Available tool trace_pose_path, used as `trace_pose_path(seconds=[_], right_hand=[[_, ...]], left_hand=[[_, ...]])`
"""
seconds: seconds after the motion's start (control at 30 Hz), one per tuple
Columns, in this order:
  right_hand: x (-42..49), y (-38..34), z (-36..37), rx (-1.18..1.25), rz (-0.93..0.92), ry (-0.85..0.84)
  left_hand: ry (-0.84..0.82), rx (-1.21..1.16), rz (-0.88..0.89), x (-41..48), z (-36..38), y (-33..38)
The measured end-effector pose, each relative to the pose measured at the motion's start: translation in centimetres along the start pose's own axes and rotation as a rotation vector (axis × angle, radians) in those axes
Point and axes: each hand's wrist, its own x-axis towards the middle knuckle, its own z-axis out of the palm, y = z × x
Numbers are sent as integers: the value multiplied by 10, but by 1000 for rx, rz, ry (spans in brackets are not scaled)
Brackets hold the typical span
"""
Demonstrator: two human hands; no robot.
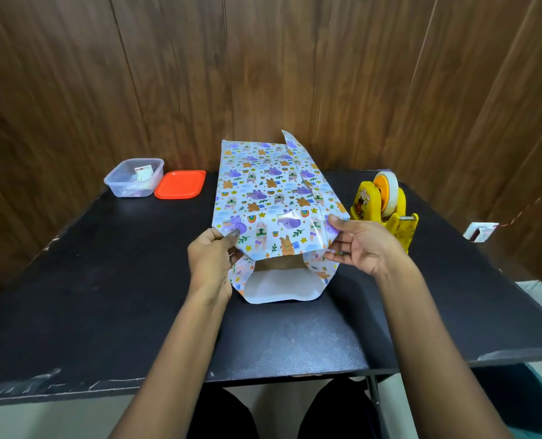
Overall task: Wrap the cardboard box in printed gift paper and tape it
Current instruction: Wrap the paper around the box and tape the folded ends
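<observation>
The paper (263,185) is already round the box (280,264), which lies in the middle of the table (105,280) with only a brown sliver showing at the near, open end. The step in hand is closing that end. The left hand (211,258) pinches the top flap's left corner. The right hand (363,245) pinches the right corner, thumb on top (its fingers seem to be underneath, partly hidden). Next, the 2 side flaps need creasing in and the top folding down, then tape from the dispenser (383,207), just right of the paper.
</observation>
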Motion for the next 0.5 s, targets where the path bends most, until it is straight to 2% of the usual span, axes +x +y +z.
trace_pose_path(seconds=[0.13,0.27,0.5], right_hand=[[4,20,-5,36,-81,34],[4,32,-7,25,-191,53],[6,38,4,29,-204,73]], left_hand=[[76,110,119,3,-2,-13],[95,85,166,5,-2,-20],[111,67,211,5,-1,-26]])
